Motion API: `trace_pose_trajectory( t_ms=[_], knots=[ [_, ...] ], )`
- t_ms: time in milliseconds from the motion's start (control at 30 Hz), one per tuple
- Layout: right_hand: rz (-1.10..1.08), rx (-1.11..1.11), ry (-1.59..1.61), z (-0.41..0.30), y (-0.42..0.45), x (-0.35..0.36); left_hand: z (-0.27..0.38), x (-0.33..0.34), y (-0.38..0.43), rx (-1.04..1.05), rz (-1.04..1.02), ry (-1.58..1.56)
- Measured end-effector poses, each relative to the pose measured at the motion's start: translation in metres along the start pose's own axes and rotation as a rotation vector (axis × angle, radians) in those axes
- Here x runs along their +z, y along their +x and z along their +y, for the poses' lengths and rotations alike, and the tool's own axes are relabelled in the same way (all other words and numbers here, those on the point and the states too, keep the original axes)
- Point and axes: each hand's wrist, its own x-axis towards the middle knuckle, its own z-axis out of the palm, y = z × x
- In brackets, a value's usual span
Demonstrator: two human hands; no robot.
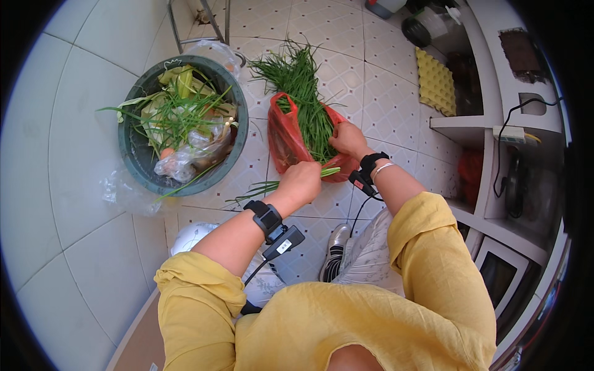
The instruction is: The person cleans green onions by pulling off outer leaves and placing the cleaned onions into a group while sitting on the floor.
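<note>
A red plastic bag point(284, 134) lies open on the tiled floor in front of me, with a large bunch of long green chives point(312, 109) in it; their tips spread past its far side. My left hand point(300, 185) is closed around a few chive stalks point(330, 172), whose pale ends point right and whose leaves trail left. It is beside the bag's near edge. At the bag's right side, my right hand point(349, 140) has its fingers at the chives and the red plastic; whether it grips either is not clear.
A green plastic bin point(240, 153) of vegetable scraps and clear plastic stands at the left by the tiled wall, with a clear bag point(127, 192) beside it. Metal legs point(227, 23) rise behind. At the right are a yellow egg tray point(435, 82) and open shelves point(457, 121).
</note>
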Motion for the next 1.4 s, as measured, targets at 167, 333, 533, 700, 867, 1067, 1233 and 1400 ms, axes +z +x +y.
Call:
trace_pose_trajectory(
  t_ms=[167, 333, 533, 700, 867, 1067, 1233, 1400],
  knots=[
    [0.013, -0.021, -0.158, 0.007, 0.000, 0.006, 0.001, 0.002, 0.001, 0.021, 0.019, -0.005],
    [0.231, -0.175, -0.119, -0.001, -0.004, 0.002, 0.001, -0.001, 0.001, -0.001, 0.008, 0.002],
    [0.173, -0.198, -0.223, -0.004, -0.006, 0.007, 0.003, -0.001, 0.003, 0.003, 0.005, -0.006],
    [0.166, -0.222, -0.237, -0.017, -0.008, -0.004, 0.000, -0.001, 0.003, -0.005, 0.028, -0.007],
    [0.209, -0.198, -0.145, -0.014, -0.005, -0.012, 0.001, 0.000, 0.007, -0.005, 0.052, -0.005],
    [0.188, -0.144, 0.043, -0.036, -0.004, -0.048, 0.000, -0.012, 0.007, -0.007, 0.172, -0.056],
    [0.380, -0.461, 0.004, -0.028, -0.008, -0.056, -0.001, -0.014, 0.007, -0.014, 0.195, -0.066],
    [0.350, -0.631, 0.125, -0.053, -0.019, -0.094, -0.002, -0.031, 0.017, -0.022, 0.544, -0.350]
  ],
)
